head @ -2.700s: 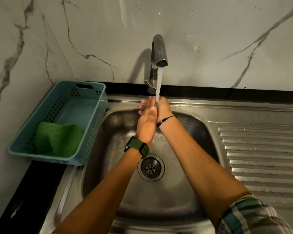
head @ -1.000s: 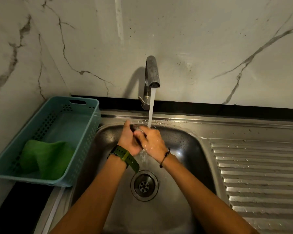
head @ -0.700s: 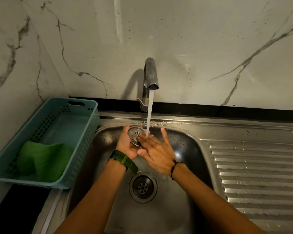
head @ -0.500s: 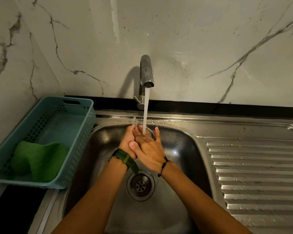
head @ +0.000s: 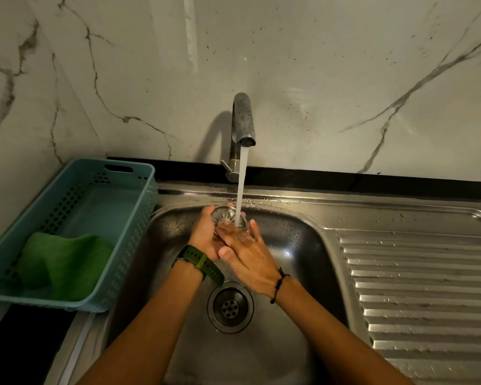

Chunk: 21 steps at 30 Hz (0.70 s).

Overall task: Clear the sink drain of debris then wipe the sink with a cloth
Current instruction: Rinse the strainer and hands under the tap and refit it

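Observation:
Over the steel sink (head: 311, 245) my left hand (head: 204, 233) holds a round metal drain strainer (head: 225, 213) under the running tap (head: 243, 120). My right hand (head: 247, 252) lies flat with straight fingers across the strainer's lower edge, in the water stream. Below my wrists the open drain (head: 230, 306) shows at the bottom of the basin. A green cloth (head: 64, 259) lies in the teal basket (head: 147, 190) left of the sink.
A ribbed steel draining board (head: 422, 287) stretches to the right of the basin. Marble wall panels stand behind and to the left. A black counter strip (head: 25, 343) runs under the basket.
My hands have stayed under the stream at the back of the basin. My right hand slid lower off the strainer, so its ribbed inside shows again.

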### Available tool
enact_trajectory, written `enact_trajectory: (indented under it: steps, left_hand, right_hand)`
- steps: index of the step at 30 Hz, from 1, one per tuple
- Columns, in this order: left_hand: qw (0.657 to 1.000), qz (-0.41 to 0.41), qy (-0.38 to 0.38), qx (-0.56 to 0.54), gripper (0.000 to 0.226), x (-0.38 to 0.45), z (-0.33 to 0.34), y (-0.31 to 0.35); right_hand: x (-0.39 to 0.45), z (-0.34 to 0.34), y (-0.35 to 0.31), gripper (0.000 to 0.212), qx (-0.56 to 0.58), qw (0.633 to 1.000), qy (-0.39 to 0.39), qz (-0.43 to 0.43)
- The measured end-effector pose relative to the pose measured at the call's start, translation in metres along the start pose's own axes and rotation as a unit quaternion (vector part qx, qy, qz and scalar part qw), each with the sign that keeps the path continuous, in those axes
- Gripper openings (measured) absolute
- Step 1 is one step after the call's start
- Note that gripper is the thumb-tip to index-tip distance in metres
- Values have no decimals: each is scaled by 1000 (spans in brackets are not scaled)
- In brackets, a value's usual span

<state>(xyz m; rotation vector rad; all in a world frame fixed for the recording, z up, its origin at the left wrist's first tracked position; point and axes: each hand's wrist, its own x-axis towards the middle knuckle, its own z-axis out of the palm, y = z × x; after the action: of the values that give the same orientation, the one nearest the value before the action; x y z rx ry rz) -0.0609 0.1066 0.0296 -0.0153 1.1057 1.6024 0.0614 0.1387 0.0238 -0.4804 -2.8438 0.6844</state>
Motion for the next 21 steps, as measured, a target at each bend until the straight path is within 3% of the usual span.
enact_trajectory:
  steps: [3,5,8,13,16,18,21]
  left_hand:
    - [1000,19,5,-18,44,2,-6,-2]
    - [1000,14,0,-5,44,0,-2,-12]
    - [1000,0,-10,19,43,-3,8,-19]
    - [999,1,-19,28,56,0,2,-3]
    - [999,28,-23,-1,47,1,-5,2]
    - [999,35,-8,9,45,-1,-2,-1]
    - [999,6,-4,32,49,-4,4,-12]
  right_hand:
    - [-5,-10,15,84,-138,990,12,-1]
    - [1,-13,21,75,-200,979,-11,34]
    - [15,-11,14,68,-155,986,-17,54]
    - [6,-11,3,74,-34,999,-1,-25]
    - [-2,-19,17,67,-135,990,23,-33]
    - [0,-22,24,64,-211,977,-3,1]
    - [10,-14,18,69,-195,980,-20,30]
